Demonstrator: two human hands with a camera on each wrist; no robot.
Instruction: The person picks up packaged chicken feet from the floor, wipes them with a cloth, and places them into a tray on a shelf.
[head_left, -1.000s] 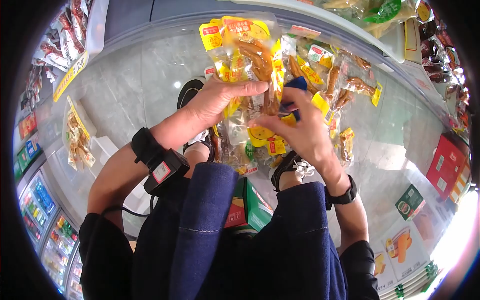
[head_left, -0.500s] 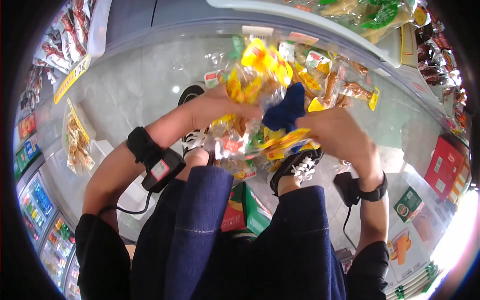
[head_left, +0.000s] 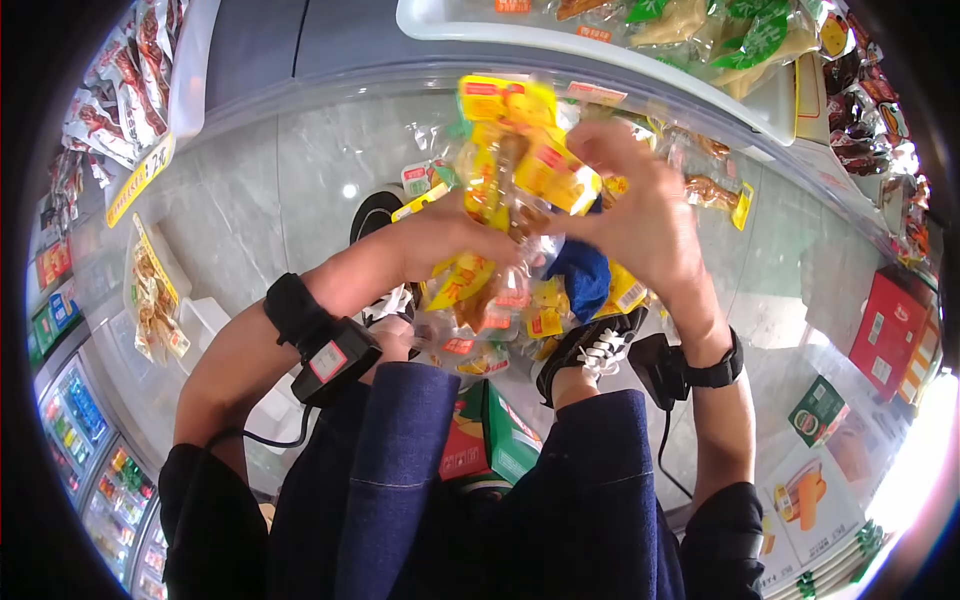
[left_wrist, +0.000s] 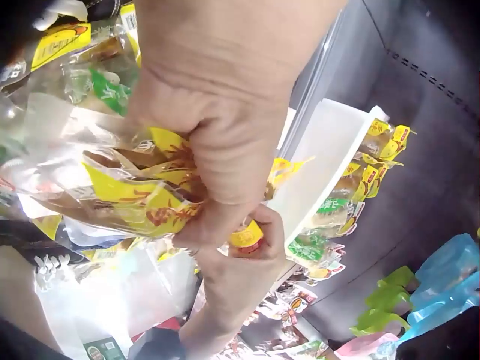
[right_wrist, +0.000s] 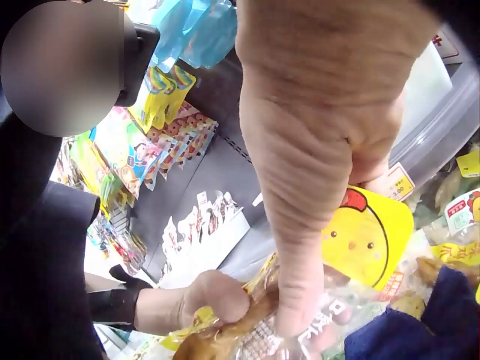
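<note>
In the head view the left hand [head_left: 435,240] grips several clear and yellow snack packets [head_left: 490,185] holding brown meat pieces. The right hand [head_left: 640,215] pinches a yellow-topped packet [head_left: 557,175] against that bunch. In the left wrist view the left thumb lies over the packets [left_wrist: 142,195], and the right hand [left_wrist: 244,277] holds a yellow corner beside it. The right wrist view shows a yellow packet top with a chick face [right_wrist: 367,236] by the right hand [right_wrist: 300,187]. A dark blue cloth [head_left: 582,275] lies just below the hands.
More packets [head_left: 710,190] lie in a clear-walled bin [head_left: 320,75] under the hands. A white tray [head_left: 600,45] of packets stands beyond it, another tray [head_left: 190,80] at the upper left. A green and red box [head_left: 490,435] sits between the legs, a red carton [head_left: 893,330] at the right.
The right hand has moved up and inward from the lower right and come to the bunch beside the left hand. The yellow packets have shifted upright, and the blue cloth sits lower.
</note>
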